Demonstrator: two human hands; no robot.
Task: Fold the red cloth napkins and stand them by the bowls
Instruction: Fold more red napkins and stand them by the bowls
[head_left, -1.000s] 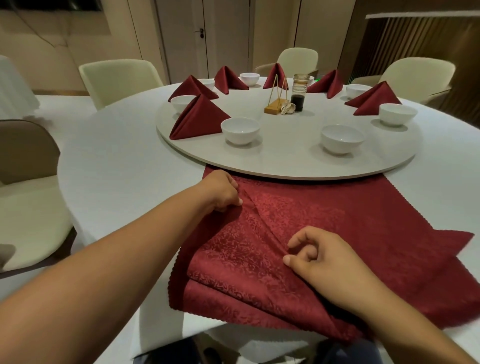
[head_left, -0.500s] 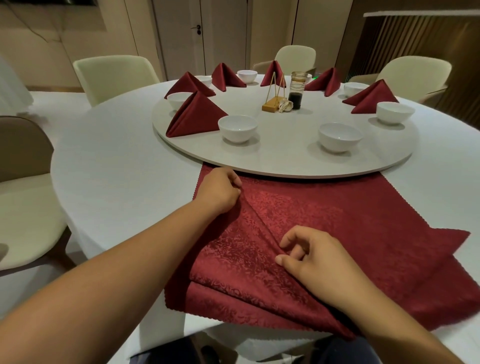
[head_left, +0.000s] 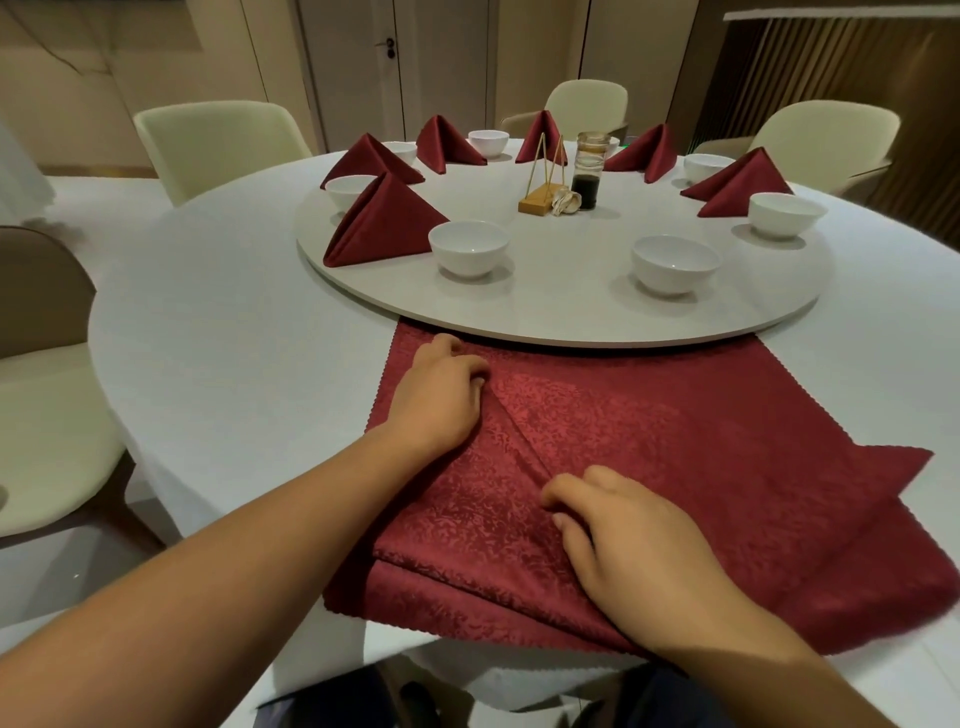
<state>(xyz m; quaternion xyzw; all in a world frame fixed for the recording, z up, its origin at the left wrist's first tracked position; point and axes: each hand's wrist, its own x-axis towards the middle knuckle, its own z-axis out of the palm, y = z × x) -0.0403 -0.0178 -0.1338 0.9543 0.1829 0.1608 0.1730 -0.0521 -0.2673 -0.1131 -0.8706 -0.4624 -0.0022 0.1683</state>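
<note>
Currently the napkin (head_left: 675, 441) is pinched by left hand (head_left: 441, 395) and right hand (head_left: 639, 545). Crease may be skewed by uneven pull.

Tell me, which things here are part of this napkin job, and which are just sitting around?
In the job: flat red napkin, left hand and right hand holding its fold, folded napkins, white bowls.
Just there: sauce jar, wooden stand, chairs.

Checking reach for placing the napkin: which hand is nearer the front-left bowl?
Left. The left hand holds the cloth just short of the bowl, by the turntable; the right hand holds the fold farther back.
</note>
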